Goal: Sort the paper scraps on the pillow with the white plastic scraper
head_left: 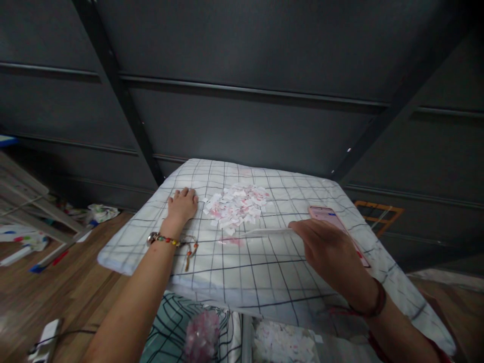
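My left hand (183,204) lies palm down on the checked cloth, fingers stretched out, just left of a heap of small white and pink paper pieces (238,205). A beaded bracelet hangs from that wrist. Pinched in my right hand (317,239) is a long, thin whitish strip (268,231), which reaches left to the near side of the heap. A blurred pink patch (233,242) shows by its far end; whether the two are joined I cannot tell. Beyond and beside my right hand a phone (328,216) lies with its screen lit, partly covered by the hand.
The table's checked cloth (257,275) drapes over its edges, with a dark panelled wall (242,126) behind. Below the near edge are a bundle of pink plastic (202,333) and a clear box of paper pieces (283,343). A power strip (47,338) lies on the floor at left.
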The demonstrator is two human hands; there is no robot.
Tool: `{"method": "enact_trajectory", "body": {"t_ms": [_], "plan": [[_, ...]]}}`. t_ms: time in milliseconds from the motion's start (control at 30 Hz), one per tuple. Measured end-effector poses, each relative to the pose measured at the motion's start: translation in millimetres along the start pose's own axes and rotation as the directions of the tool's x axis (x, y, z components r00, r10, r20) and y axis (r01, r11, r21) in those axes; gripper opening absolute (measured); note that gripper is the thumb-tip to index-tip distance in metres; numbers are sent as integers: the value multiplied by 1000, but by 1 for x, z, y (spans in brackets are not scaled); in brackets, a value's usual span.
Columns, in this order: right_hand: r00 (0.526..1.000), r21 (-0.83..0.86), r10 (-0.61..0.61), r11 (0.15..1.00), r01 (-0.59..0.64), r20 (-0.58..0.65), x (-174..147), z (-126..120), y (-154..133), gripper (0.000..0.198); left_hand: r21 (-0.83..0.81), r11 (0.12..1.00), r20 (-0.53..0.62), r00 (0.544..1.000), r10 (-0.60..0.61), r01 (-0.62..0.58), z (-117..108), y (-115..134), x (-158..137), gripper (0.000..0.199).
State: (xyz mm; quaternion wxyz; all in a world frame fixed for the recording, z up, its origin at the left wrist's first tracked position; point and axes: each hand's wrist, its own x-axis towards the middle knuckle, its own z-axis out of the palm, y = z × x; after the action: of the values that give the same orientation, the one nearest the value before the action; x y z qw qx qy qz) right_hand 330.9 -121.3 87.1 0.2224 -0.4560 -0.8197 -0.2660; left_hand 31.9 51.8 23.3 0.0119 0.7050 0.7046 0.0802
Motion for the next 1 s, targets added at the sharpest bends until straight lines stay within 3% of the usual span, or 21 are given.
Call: {"method": "enact_trajectory", "body": {"t_ms": [167, 333, 633, 833, 1000], "plan": [[1000, 26, 14, 1000, -14, -24, 5, -1, -4, 30, 5, 1000, 0, 1000, 5, -5, -2, 1, -1, 48], [999, 3, 22, 1000, -22, 30, 15, 6, -4, 34, 7, 1000, 15, 1000, 3, -3, -3, 1, -2, 49], [999, -47, 0, 999, -1, -38, 9, 3, 5, 31, 44, 999, 41, 999, -18, 16, -5, 4, -2, 51], [999, -58, -4, 998, 6, 35, 11, 4, 3, 31, 40, 999, 54, 998, -19, 16, -7, 5, -3, 50], [1000, -106, 0, 994, -2, -21, 4, -1, 12, 32, 41, 999, 54, 998, -19, 17, -6, 5, -2, 50]]}}
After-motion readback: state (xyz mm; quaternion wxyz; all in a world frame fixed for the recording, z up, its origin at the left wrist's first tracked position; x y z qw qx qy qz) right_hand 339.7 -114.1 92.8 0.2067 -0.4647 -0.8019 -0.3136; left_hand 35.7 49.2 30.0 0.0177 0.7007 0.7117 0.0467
